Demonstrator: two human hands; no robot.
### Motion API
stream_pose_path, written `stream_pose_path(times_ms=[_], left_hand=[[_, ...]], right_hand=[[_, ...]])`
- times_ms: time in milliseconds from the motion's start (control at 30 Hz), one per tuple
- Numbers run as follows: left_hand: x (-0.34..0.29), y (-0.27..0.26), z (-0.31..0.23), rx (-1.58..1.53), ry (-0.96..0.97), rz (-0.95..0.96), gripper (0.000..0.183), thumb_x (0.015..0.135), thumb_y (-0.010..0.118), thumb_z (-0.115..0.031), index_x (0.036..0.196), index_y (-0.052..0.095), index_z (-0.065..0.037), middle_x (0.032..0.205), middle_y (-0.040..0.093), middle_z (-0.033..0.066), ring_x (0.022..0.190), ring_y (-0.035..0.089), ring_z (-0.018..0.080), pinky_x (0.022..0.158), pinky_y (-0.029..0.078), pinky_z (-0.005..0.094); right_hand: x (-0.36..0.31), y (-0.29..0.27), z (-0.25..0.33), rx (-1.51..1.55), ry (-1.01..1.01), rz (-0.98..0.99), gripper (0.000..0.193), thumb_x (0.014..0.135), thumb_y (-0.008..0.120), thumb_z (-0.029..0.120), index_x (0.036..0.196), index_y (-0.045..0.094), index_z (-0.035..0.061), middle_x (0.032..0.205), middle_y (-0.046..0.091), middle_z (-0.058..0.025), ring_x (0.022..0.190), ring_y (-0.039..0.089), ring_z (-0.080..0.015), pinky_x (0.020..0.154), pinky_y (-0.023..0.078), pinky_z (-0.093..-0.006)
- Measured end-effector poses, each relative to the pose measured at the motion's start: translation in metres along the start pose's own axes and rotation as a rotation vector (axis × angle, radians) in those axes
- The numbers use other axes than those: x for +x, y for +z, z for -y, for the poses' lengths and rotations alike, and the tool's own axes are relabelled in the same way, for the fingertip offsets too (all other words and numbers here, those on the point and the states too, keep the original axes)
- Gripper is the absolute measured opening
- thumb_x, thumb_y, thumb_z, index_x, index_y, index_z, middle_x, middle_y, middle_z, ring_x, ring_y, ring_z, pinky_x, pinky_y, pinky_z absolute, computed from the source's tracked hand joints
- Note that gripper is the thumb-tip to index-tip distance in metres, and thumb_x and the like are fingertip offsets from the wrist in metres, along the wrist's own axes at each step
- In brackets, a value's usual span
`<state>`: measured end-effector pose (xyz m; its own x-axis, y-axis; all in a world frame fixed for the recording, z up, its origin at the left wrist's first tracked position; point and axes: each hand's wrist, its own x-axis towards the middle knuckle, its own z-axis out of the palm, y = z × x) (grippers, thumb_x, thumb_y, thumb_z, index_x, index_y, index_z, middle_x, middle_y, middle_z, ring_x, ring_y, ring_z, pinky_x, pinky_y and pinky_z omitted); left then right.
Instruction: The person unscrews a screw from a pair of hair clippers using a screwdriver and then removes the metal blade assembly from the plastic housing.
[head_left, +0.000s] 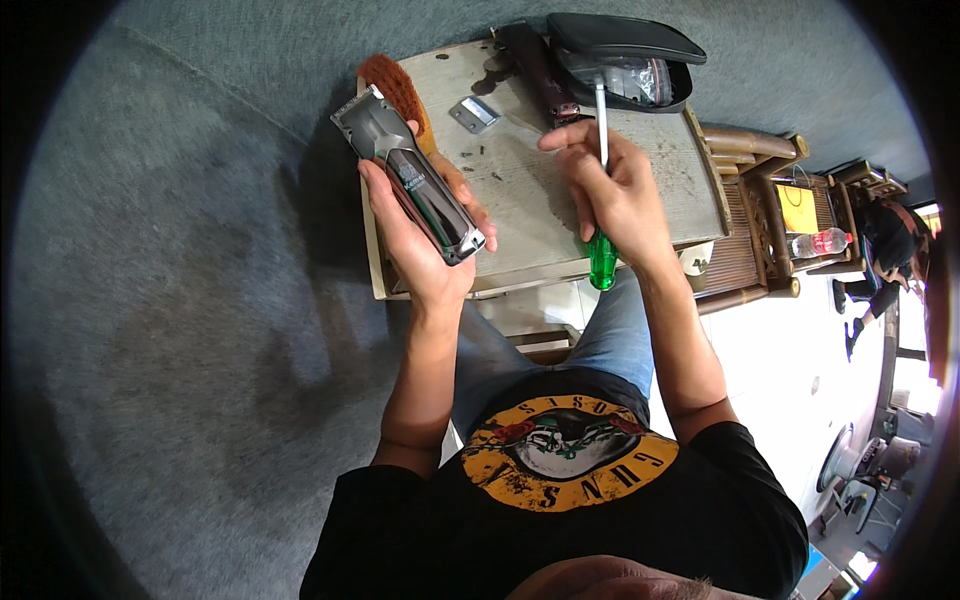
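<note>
My left hand (420,250) is wrapped round a dark, glossy hair clipper (410,170), its toothed metal end pointing up and to the left. In my right hand (620,190) is a screwdriver (603,262) with a clear green handle, its pale shaft pointing away from me. A small metal clipper blade (475,114) lies on the wooden table (520,190) between the two hands. Behind my left hand is a brush (393,88) with reddish-brown bristles, partly hidden by the clipper. Farther back lies a second, dark maroon clipper (538,72).
A black case (625,45) stands with its lid up at the table's far right, plastic packets inside. Dark bits of debris and a stain mark the tabletop. Bamboo furniture (745,200) adjoins on the right, bearing a yellow bag (797,210) and a bottle (822,243). Another person (890,250) sits beyond.
</note>
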<state>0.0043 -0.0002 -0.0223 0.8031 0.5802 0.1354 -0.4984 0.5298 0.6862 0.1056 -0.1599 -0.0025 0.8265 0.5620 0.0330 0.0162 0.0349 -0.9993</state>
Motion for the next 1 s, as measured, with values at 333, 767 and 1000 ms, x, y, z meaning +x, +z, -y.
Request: stream_pose_path(times_ms=[333, 767, 1000], left_hand=[[-0.001, -0.003, -0.001, 0.047, -0.045, 0.028, 0.069, 0.110, 0.026, -0.063, 0.140, 0.049, -0.006, 0.071, 0.057, 0.0063, 0.043, 0.057, 0.0194, 0.036, 0.047, 0.0308], [-0.003, -0.001, -0.001, 0.122, -0.044, 0.053, 0.068, 0.109, 0.028, -0.063, 0.139, 0.051, -0.006, 0.070, 0.058, 0.0050, 0.042, 0.057, 0.0194, 0.035, 0.047, 0.0316], [-0.006, 0.001, 0.001, 0.271, -0.024, 0.119, 0.068, 0.110, 0.027, -0.063, 0.141, 0.047, -0.007, 0.070, 0.055, 0.0037, 0.044, 0.056, 0.0173, 0.036, 0.050, 0.0318]], right_hand=[[0.011, 0.028, 0.006, -0.637, -0.002, 0.072, 0.032, 0.089, 0.075, 0.029, 0.100, 0.075, -0.0013, 0.058, 0.066, -0.0157, 0.052, 0.069, -0.0209, 0.057, 0.054, -0.0356], [0.024, 0.034, -0.008, -0.874, -0.215, 0.074, 0.029, 0.093, 0.069, 0.026, 0.097, 0.071, -0.0029, 0.063, 0.070, -0.0195, 0.052, 0.071, -0.0275, 0.057, 0.057, -0.0391], [0.016, 0.018, 0.003, -0.634, -0.031, 0.148, 0.023, 0.094, 0.067, 0.020, 0.098, 0.069, -0.0025, 0.063, 0.067, -0.0115, 0.047, 0.066, -0.0186, 0.051, 0.054, -0.0344]])
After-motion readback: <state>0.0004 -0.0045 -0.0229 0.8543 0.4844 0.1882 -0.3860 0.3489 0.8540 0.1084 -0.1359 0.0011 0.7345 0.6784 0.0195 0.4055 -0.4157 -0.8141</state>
